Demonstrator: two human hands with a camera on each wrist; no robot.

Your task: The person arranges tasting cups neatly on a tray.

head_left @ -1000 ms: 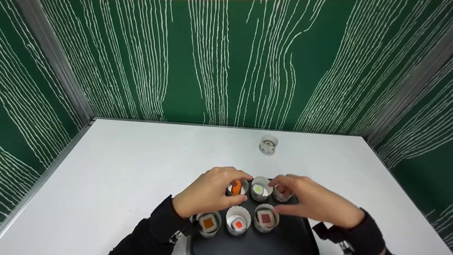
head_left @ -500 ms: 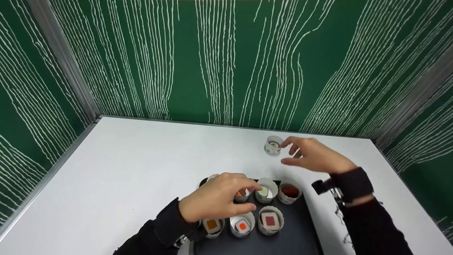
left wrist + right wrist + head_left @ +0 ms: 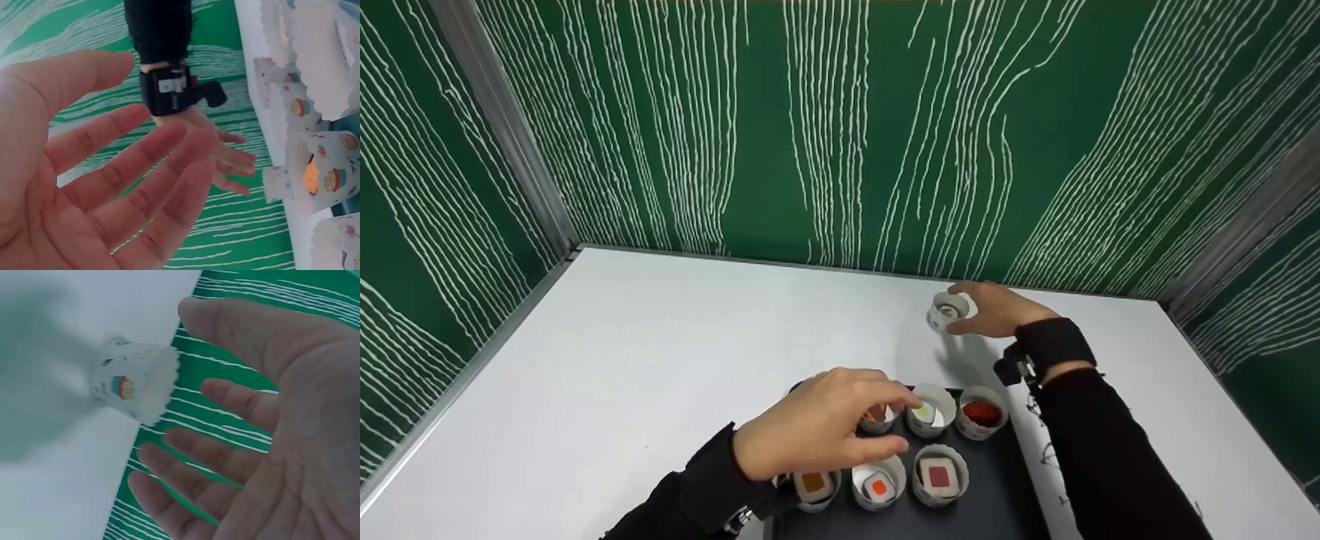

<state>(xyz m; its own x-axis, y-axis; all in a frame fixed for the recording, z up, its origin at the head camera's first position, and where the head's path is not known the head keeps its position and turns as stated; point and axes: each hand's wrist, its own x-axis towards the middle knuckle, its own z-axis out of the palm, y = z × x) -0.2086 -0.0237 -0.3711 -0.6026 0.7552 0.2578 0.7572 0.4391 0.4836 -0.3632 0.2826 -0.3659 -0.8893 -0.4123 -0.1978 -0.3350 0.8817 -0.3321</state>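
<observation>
A patterned paper baking cup [image 3: 941,320] with a small pale piece inside stands alone near the table's back edge. My right hand [image 3: 997,310] reaches to it, thumb and fingers spread around its right side; the right wrist view shows a gap between them and the cup [image 3: 132,382]. My left hand [image 3: 821,424] hovers over the dark tray [image 3: 975,510], fingers apart and holding nothing. On that tray sit similar cups in two rows, among them one with a red filling [image 3: 982,413] and one with a pink-centred white block [image 3: 938,477]. The left hand hides part of the cups behind it.
The white table [image 3: 697,337] meets a green wall [image 3: 750,150] with white wavy lines at its back. Grey metal posts [image 3: 510,135] stand at the corners. Other cups on the tray hold an orange-centred block [image 3: 879,487] and a yellow-green-topped one [image 3: 924,412].
My right hand has left the tray's back right cup and moved away to the lone cup at the back. The left hand has stayed over the tray. The view has shifted slightly.
</observation>
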